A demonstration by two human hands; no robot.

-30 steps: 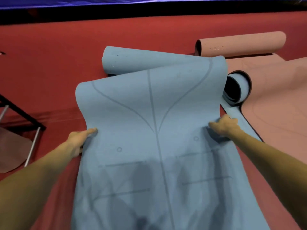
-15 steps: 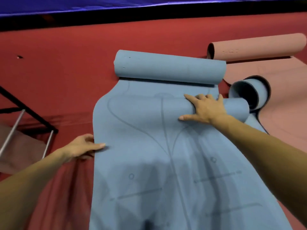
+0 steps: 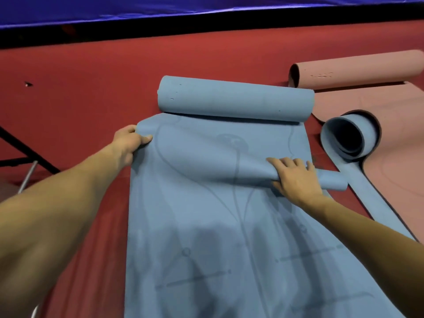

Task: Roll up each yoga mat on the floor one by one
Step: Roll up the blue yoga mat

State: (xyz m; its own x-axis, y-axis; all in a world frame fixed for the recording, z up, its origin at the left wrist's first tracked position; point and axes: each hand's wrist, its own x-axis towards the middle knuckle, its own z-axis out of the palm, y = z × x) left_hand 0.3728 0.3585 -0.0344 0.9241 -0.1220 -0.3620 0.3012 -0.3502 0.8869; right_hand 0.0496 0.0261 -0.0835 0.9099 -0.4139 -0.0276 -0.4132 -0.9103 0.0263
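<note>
Red carpeted floor [image 3: 80,92] fills the scene, bounded at the far edge by a dark strip and a blue sheet [image 3: 91,10]. Largest on it is the blue yoga mat [image 3: 206,249], lying flat from the near edge of the view outward; its far end forms a thick roll [image 3: 234,99] resting on the floor, while a second, looser fold of the same mat rises on the right side and tapers to nothing toward the left edge. To the right lies a pink yoga mat [image 3: 390,138], mostly flat, with a rolled end [image 3: 355,70] at its far side. Between the two, a smaller blue roll [image 3: 348,138] with a dark lining rests with its open end toward the camera, trailing a strip along the floor. At far left, black and metal frame legs [image 3: 25,161] show partly. The left hand [image 3: 129,141] pinches the blue mat's left edge, thumb on top and fingers underneath. The right hand [image 3: 296,177] curls over the loose fold, fingers on its upper face and thumb tucked beneath. As a judgement, the blue mat is at an early stage: most of its length is unrolled and the fold under the right hand is uneven, so it needs squaring. The pink mat also appears unfinished.
</note>
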